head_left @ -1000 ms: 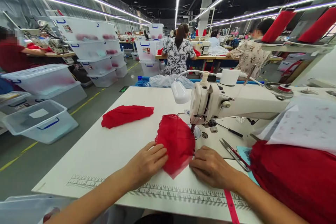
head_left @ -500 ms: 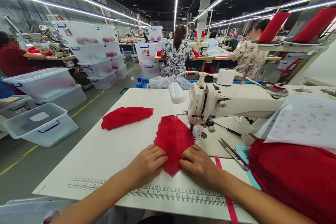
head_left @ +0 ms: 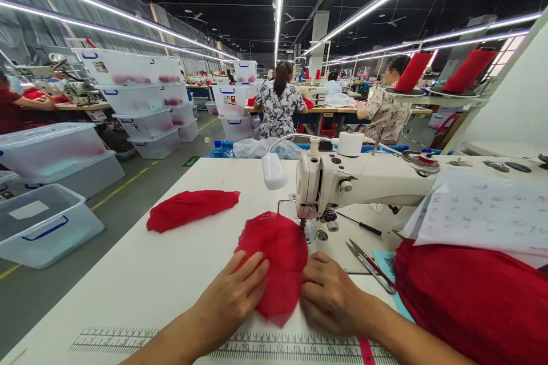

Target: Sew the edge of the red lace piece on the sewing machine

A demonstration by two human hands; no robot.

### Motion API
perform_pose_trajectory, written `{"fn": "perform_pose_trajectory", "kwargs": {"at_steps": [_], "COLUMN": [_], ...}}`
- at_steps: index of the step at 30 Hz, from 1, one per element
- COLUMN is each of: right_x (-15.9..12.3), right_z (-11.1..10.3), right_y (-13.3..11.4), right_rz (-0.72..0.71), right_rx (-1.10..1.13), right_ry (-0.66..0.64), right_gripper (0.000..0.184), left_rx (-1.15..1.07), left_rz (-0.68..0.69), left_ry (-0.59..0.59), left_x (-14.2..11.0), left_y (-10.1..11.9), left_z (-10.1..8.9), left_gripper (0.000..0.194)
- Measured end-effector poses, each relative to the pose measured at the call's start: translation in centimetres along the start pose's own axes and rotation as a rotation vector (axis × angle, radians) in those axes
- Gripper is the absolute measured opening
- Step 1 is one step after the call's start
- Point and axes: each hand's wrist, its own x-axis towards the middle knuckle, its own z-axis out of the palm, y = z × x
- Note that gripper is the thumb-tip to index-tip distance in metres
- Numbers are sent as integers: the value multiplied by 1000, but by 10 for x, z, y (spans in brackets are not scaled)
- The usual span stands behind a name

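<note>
A red lace piece [head_left: 276, 256] lies on the white sewing table [head_left: 171, 274], its far edge under the needle of the white sewing machine [head_left: 342, 182]. My left hand [head_left: 233, 296] presses flat on the piece's left side. My right hand [head_left: 329, 296] rests against its right edge, fingers bent on the fabric. A second red lace piece [head_left: 190, 210] lies further left on the table.
Snips [head_left: 368, 262] lie right of the needle plate. A heap of red fabric [head_left: 471, 296] fills the right, with printed paper [head_left: 483, 211] above it. Clear plastic bins [head_left: 43, 222] stand on the floor at left. Other people sit at machines behind.
The lace piece has fed further under the needle and both hands have followed it. The camera has tilted up a little, so everything sits lower in view.
</note>
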Motion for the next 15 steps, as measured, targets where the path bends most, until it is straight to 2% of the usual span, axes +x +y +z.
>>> {"fn": "perform_pose_trajectory", "kwargs": {"at_steps": [3,6,8,10,15], "right_x": [-1,-6,-11,-14,-16], "right_z": [-7,-10,-9,-7,-3], "right_y": [8,24,34,41,43], "right_rz": [52,261,401,454,431], "right_rx": [39,-13,-47,-47,26], "right_ry": [68,230,276,215,-26], "right_gripper": [18,22,20,18,21], "left_rx": [-67,-114,-132,-148,-182], "left_rz": [39,57,63,67,72], "left_ry": [-12,-20,-7,8,32], "left_x": [1,0,-1,-1,3], "left_y": [2,2,2,1,-1], "left_z": [2,7,12,15,18], "left_gripper": [24,24,25,26,26]}}
